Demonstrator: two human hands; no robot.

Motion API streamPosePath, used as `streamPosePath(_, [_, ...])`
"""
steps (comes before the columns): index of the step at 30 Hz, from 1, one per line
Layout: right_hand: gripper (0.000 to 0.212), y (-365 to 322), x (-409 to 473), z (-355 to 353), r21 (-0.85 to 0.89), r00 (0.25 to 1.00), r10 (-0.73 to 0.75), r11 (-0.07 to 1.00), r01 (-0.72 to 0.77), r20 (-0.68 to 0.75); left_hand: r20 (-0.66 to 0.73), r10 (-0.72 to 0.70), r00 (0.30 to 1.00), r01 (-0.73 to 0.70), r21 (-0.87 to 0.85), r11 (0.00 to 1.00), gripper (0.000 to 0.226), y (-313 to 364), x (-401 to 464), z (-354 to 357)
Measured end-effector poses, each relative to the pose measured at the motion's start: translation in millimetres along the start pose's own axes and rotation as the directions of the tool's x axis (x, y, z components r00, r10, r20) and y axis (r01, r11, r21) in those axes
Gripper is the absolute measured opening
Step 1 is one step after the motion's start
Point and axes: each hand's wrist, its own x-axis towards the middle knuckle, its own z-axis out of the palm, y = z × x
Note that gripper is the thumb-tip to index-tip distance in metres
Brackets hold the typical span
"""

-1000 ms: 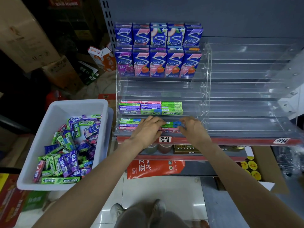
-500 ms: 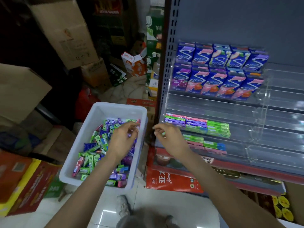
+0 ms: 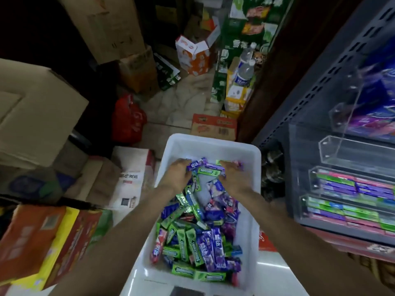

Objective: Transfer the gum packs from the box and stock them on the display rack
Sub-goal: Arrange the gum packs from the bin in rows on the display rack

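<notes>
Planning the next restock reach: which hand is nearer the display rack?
Right. The right hand is in the bin on the side toward the display rack; the left hand is farther left.

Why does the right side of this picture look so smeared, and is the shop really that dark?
Head view: the display rack at the right edge is streaked by motion blur and bent by the wide lens; the gum packs in the white box are sharper; the top left corner is dim; a glare strip shows on the floor tiles.

White rectangular plastic box [image 3: 215, 146] on floor, holding loose heap of green, purple, blue and pink gum packs [image 3: 198, 231]. Right of it, clear acrylic tiered display rack [image 3: 327, 150], lower tiers holding flat rows of packs.
</notes>
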Motion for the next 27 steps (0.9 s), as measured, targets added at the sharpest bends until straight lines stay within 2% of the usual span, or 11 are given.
streamPosePath(3, [0.049,-1,17,11,-0.023,1.000,0.004,1.000,-0.004,0.000,0.044,0.034,0.998,-0.038,0.103,0.994,0.047,-5,26,16])
streamPosePath(7, [0.039,2,36,22,-0.055,0.995,0.049,0.997,-0.054,-0.089,0.012,-0.017,1.000,0.012,0.366,0.931,0.044,-8,42,26])
streamPosePath(9, [0.031,2,41,26,-0.124,0.993,0.061,0.990,-0.072,-0.097,-0.004,-0.015,1.000,0.015,0.403,0.915,0.042,-12,45,30])
streamPosePath(12, [0.032,1,45,27,-0.184,0.990,0.079,0.978,-0.100,-0.118,-0.017,-0.012,1.000,0.018,0.404,0.914,0.039,-14,49,34])
streamPosePath(15, [0.031,0,44,25,-0.164,0.984,0.081,0.981,-0.107,-0.157,-0.068,-0.039,0.997,0.056,0.279,0.959,0.031,-14,49,32])
streamPosePath(18, [0.027,1,38,15,-0.091,0.987,0.044,0.994,-0.058,-0.152,-0.168,-0.091,0.982,0.086,-0.037,0.996,0.027,-15,42,24])
streamPosePath(20, [0.021,2,29,3,0.081,0.984,0.051,0.996,-0.038,-0.169,-0.243,-0.126,0.962,0.064,-0.249,0.966,0.023,-12,32,15])
streamPosePath(22, [0.017,4,14,-12,0.253,0.977,0.053,0.967,0.001,-0.205,-0.311,-0.154,0.938,0.022,-0.392,0.920,0.021,-5,19,5])
streamPosePath(24, [0.016,5,-2,-29,0.405,0.974,0.049,0.913,0.047,-0.222,-0.341,-0.160,0.926,-0.026,-0.481,0.877,0.021,6,8,-4])
streamPosePath(27, [0.014,9,-29,-55,0.542,0.962,0.001,0.826,0.154,-0.275,-0.377,-0.119,0.919,-0.134,-0.581,0.803,0.022,33,-5,-15])
